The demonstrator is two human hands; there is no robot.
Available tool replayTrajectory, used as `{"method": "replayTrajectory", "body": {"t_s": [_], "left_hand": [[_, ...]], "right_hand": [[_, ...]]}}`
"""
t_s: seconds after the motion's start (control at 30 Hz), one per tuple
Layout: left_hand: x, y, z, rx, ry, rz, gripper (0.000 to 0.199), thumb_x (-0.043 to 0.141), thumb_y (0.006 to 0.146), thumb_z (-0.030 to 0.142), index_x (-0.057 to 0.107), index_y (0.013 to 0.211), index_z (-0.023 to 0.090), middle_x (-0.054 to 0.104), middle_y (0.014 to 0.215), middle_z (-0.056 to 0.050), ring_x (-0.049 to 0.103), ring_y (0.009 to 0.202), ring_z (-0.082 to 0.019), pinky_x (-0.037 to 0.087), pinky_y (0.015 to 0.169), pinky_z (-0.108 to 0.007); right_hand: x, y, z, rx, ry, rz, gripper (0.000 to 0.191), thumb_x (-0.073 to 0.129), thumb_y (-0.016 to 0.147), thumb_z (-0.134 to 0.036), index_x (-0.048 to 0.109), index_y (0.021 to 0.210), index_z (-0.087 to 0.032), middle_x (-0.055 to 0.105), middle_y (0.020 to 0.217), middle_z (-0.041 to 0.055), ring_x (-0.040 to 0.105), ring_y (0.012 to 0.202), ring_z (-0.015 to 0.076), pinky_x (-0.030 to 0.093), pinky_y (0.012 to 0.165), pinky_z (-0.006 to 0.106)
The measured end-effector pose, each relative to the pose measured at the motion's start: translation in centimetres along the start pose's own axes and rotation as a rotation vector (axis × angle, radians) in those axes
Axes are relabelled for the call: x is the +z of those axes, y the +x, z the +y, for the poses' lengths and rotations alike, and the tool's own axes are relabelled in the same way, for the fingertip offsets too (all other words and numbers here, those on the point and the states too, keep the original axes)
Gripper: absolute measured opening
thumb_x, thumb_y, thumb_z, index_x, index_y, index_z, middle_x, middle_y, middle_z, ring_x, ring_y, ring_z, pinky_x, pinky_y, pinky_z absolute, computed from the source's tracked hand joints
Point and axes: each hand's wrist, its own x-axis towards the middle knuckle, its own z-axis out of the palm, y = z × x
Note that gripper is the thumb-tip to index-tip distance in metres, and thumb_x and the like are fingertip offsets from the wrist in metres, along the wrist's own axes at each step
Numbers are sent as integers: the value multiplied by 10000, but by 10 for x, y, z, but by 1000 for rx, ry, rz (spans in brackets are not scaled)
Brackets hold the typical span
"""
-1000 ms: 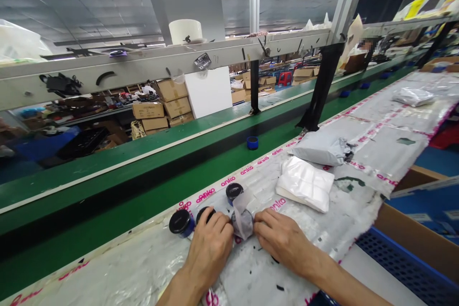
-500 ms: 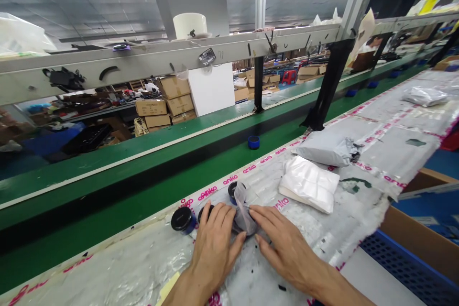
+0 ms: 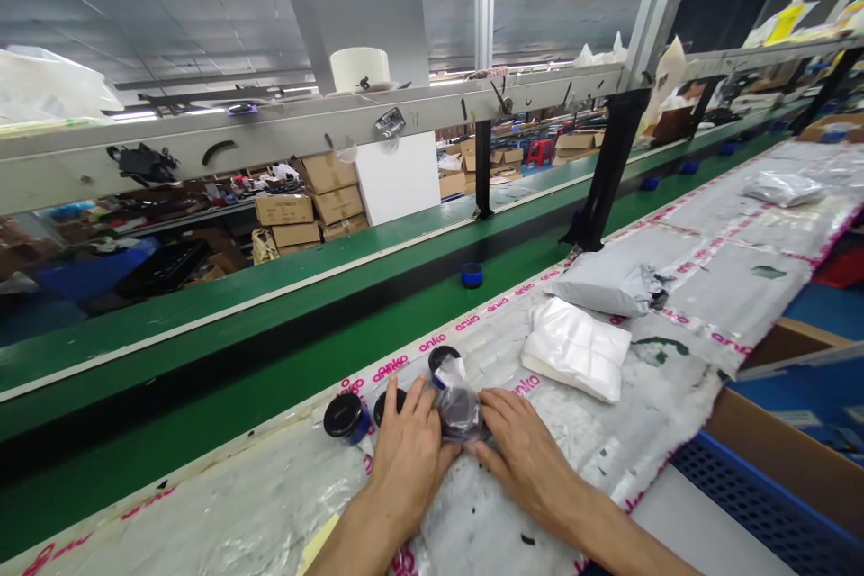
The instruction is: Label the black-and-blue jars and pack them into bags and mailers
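A dark round piece in a clear plastic bag (image 3: pixel 462 414) lies on the plastic-covered bench between my hands. Its loose bag end stands up on the far side. My left hand (image 3: pixel 407 454) holds it from the left, fingers curved and thumb at its near edge. From the right, my right hand (image 3: pixel 523 445) presses against it with fingertips and thumb. Beyond them sit a short black-topped blue cylinder (image 3: pixel 346 418), a second cylinder (image 3: pixel 398 401) partly hidden by my left fingers, and a third cylinder (image 3: pixel 444 357) just behind the bag.
A stack of clear plastic bags (image 3: pixel 575 349) lies to the right, with a grey packet (image 3: pixel 600 282) behind it. A green conveyor (image 3: pixel 303 351) runs along the bench's far edge, carrying a blue cylinder (image 3: pixel 471 275). A blue crate (image 3: pixel 742 504) stands at lower right.
The upright bag end has folded down and the bag sits flatter over the round piece. Both hands stay around it, with slight finger shifts. The view has tilted a little.
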Motion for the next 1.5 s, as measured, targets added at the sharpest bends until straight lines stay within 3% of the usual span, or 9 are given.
{"method": "replayTrajectory", "body": {"t_s": [0.07, 0.2, 0.4, 0.63, 0.73, 0.97, 1.13, 1.37, 1.5], "left_hand": [[-4, 0, 0, 7, -45, 34, 259, 592, 964, 359, 726, 1035, 150, 724, 1188, -133, 566, 1301, -314, 264, 1206, -644], [-8, 1, 4, 20, -120, 89, 370, 430, 1034, 286, 666, 760, 207, 710, 819, -29, 686, 930, -224, 300, 1169, -654], [-4, 4, 7, -32, -206, 178, 180, 583, 952, 263, 569, 777, 223, 672, 744, 21, 670, 747, -191, 394, 1118, -589], [-6, 17, 16, -157, -255, 214, 232, 689, 879, 257, 577, 1080, 228, 753, 934, -32, 719, 877, -265, 515, 962, -522], [-6, 22, 21, -134, -220, 181, 124, 641, 917, 246, 616, 1038, 231, 764, 979, -36, 725, 913, -273, 469, 1016, -530], [-5, 38, 17, -255, -119, 156, 205, 492, 1008, 251, 661, 896, 223, 760, 776, -40, 734, 761, -236, 474, 685, -308], [-11, 46, 18, -251, -59, 112, 269, 425, 1013, 208, 683, 937, 207, 773, 854, -84, 731, 819, -272, 456, 701, -328], [-44, 77, 25, -212, -101, 61, 307, 418, 1014, 225, 715, 936, 209, 780, 885, -95, 739, 839, -276, 459, 687, -327], [-55, 114, 25, -238, -155, 62, 275, 446, 1031, 278, 712, 1032, 205, 764, 931, -80, 721, 901, -253, 513, 790, -370]], "right_hand": [[-5, 4, -1, 21, 56, 9, 151, 513, 998, -203, 632, 1088, -179, 708, 1090, 118, 652, 1053, 266, 540, 935, 442], [-15, 12, -4, 78, 46, 44, 274, 368, 1061, -217, 610, 933, -205, 679, 853, 56, 660, 817, 217, 523, 748, 349], [-25, 25, -1, 80, -76, 116, 303, 349, 1074, -263, 594, 907, -198, 676, 818, 48, 672, 724, 196, 437, 648, 307], [-30, 45, -3, 138, -82, 120, 383, 321, 1086, -329, 580, 832, -206, 661, 670, 24, 642, 573, 194, 349, 556, 309], [-30, 46, -5, 142, -38, 105, 393, 299, 1088, -344, 593, 866, -208, 680, 706, 25, 655, 604, 191, 382, 573, 300], [-32, 48, 8, 289, 148, 54, 221, 569, 977, -397, 640, 1057, -203, 735, 811, 12, 697, 694, 180, 503, 613, 264], [-33, 48, 17, 385, 176, 55, 195, 516, 941, -278, 675, 857, -203, 698, 673, -1, 654, 596, 180, 479, 548, 271], [-74, 79, 34, 331, -2, 65, 228, 511, 926, -206, 722, 1009, -191, 775, 989, 71, 715, 899, 226, 516, 812, 329], [-89, 108, 55, 322, -105, 12, 266, 508, 953, -200, 748, 1070, -197, 794, 1034, 85, 730, 955, 253, 504, 823, 328]]}}
